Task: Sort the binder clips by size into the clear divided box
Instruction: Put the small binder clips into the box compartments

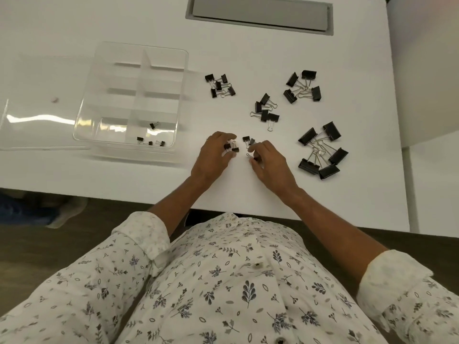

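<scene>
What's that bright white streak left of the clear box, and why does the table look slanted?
Head view: the streak is glare on the clear lid lying beside the divided box; similar glare in its near compartments partly washes out the small binder clips there. Same view: the wide-angle lens likely skews the edges of the white table; shadows are soft.

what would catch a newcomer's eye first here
Black clips lie in four heaps by size on the white table, with the biggest heap at the right. At the centre, near the table's front edge, the left hand and right hand pinch tiny clips. The clear box at the left holds only a few tiny ones, in its near right cell.
</scene>
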